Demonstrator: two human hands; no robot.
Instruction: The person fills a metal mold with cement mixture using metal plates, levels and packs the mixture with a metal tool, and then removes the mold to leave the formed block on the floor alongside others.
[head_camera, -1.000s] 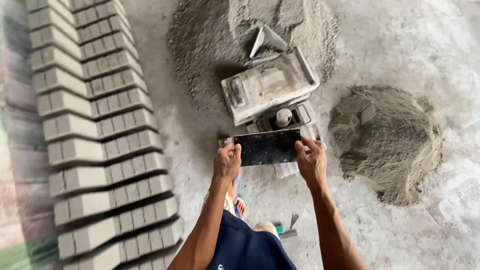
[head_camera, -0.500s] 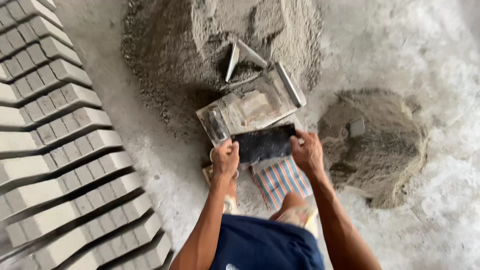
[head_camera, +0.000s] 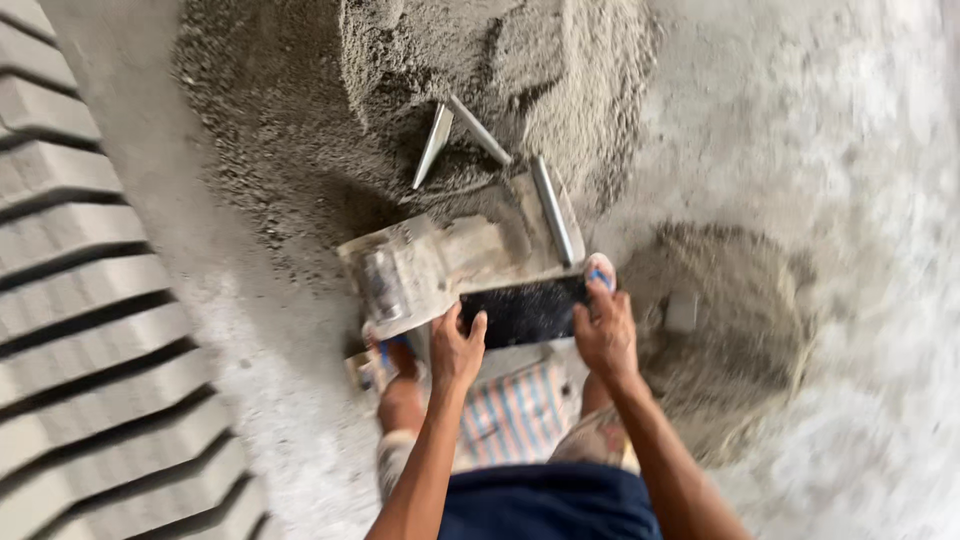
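Dark slab (head_camera: 525, 310) lies lengthwise left to right, both hands (head_camera: 455, 350) gripping its ends.

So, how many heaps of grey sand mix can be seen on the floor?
2. A large heap lies at the top, behind the mould; a smaller heap lies right of the right hand. More may lie outside the view.

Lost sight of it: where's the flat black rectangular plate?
Head view, centre: flat black rectangular plate held between left hand and right hand, just below the mortar-caked metal mould.
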